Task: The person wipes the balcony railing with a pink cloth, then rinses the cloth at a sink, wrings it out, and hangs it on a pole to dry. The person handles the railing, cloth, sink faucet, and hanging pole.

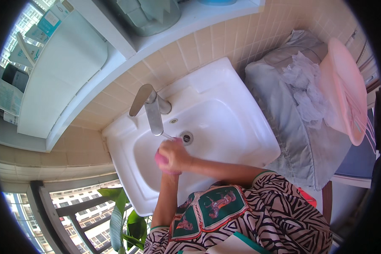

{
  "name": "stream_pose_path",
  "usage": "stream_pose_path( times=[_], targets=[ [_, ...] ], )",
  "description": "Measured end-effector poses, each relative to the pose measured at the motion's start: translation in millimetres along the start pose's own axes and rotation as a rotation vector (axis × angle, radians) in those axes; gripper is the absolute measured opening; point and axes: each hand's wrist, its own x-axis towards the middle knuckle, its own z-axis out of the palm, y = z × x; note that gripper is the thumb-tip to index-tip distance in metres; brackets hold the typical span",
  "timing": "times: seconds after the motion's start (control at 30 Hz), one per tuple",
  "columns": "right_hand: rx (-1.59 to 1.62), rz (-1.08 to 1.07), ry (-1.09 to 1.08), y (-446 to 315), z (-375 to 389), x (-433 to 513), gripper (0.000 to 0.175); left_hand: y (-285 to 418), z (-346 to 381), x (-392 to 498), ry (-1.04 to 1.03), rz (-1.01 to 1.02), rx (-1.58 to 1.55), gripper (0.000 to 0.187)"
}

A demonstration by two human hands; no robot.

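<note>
A white ceramic washbasin [238, 136] lies before me, its metal faucet [154, 117] at the back. From the spout a thin stream of water [167, 136] runs onto my hands, just in front of the drain [186, 137]. My right hand [177, 155] is blurred and closed over a pink, cloth-like thing [161, 159], whose exact kind I cannot tell. Pink also shows around my left wrist. My left hand lies beneath the right one and is mostly hidden; only its forearm [167, 197] shows plainly.
A white shelf [85, 87] with tubes and a bin-like translucent container [149, 16] runs above the tiled wall. Right of the basin, a grey fabric cover [273, 82] carries crumpled plastic film [304, 85] and a pink basin [339, 95]. A leafy plant [116, 219] stands by the window at lower left.
</note>
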Motion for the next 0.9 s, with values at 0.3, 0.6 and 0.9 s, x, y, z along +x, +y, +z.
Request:
stream_pose_path(
  times=[0.3, 0.6, 0.9],
  targets=[
    [0.401, 0.73, 0.007, 107.7, -29.9, 8.7, 0.027, 50.6, 23.7, -18.2, 0.27, -0.031, 0.161, 0.044],
    [0.308, 0.017, -0.208, -9.7, 1.3, -21.4, 0.018, 24.4, -2.9, -8.5, -0.005, -0.138, -0.143, 0.041],
    [0.011, 0.368, 0.06, 64.2, 3.4, 5.0, 0.027, 2.2, 3.6, -11.5, 0.453, -0.053, 0.103, 0.024]
  ],
)
